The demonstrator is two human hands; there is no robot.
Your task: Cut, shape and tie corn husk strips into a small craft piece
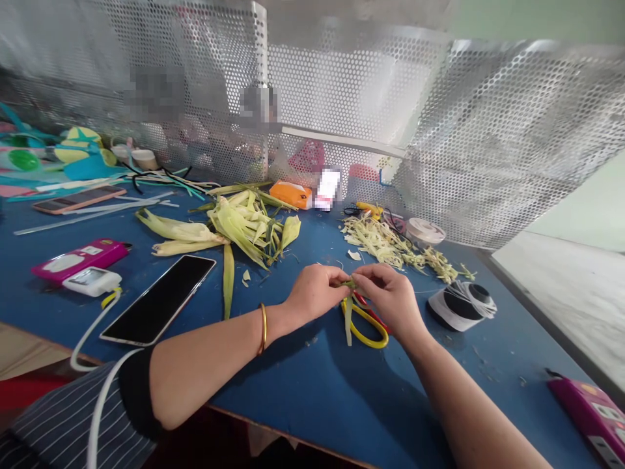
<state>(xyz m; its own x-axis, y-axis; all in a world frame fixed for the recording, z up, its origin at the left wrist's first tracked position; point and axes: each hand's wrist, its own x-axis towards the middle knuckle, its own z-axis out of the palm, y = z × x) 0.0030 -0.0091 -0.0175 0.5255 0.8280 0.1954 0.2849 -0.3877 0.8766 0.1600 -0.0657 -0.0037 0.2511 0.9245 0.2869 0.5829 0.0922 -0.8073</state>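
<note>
So the whole thing sits on a big blue table [312,397] with a perforated metal screen [488,130] wrapped around the back of it. The biggest heap on there is a pile of pale green-yellow husks [239,225], left of centre toward the back. Nearer the front edge on the left there's a black phone [159,299] lying flat, screen dark. Over on the right at the back is a looser scatter of shredded trimmings [390,244], and just in front of that a tape roll [461,303] resting on the table.

Right in the middle, the person's left hand [315,293] and right hand [390,296] meet fingertip to fingertip. Both are closed in a pinch on the same leaf strip [348,322]. There's a thin gold bangle [263,329] on the left wrist.

The strip itself is narrow and flat. It's greenish where it's bunched up between the fingertips, then a paler yellowish tail hangs straight down from the pinch to the table. It crosses the yellow-handled scissors [366,329], which lie directly under the hands. Can't tell how the bunched bit is folded, since the fingers cover most of it.
</note>
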